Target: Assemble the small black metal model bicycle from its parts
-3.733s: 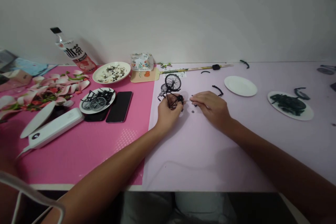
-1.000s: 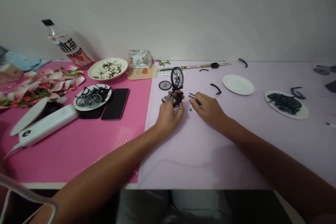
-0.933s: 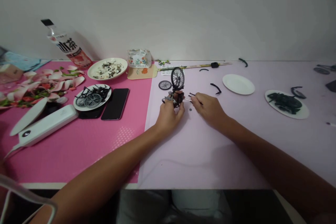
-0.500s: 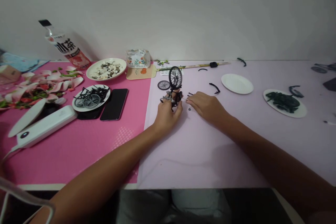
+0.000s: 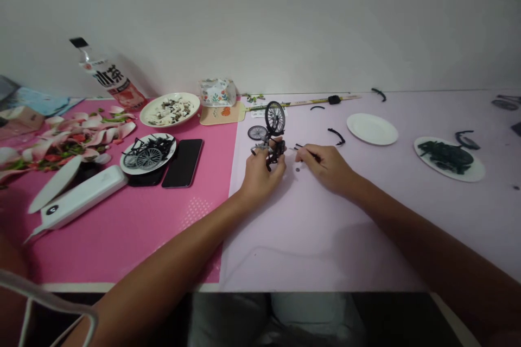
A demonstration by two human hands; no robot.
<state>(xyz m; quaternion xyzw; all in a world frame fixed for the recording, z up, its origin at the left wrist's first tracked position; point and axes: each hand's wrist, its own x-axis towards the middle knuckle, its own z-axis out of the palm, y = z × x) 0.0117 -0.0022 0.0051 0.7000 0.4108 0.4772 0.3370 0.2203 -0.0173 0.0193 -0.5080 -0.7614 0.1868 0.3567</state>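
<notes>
Holding the model bicycle point(image 5: 269, 139) in the left hand point(image 5: 259, 176), drew back the right hand point(image 5: 328, 168).
Pinched the bicycle between thumb and fingers above the lilac tabletop point(image 5: 285, 244), one wheel point(image 5: 275, 118) uppermost. Opened a gap formerly bridged by a metal shaft, suggesting a pause in the work. Pressed right fingertips point(image 5: 300, 158) together, seemingly around a slim, mostly hidden dark piece point(image 5: 316, 156). Left a small disc point(image 5: 297, 169) on the tabletop nearby.

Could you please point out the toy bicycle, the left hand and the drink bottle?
Toy bicycle point(image 5: 278, 147): head view, dark part below its raised wheel.
Left hand point(image 5: 260, 174): head view, back of the hand.
Drink bottle point(image 5: 109, 76): head view, label.
</notes>
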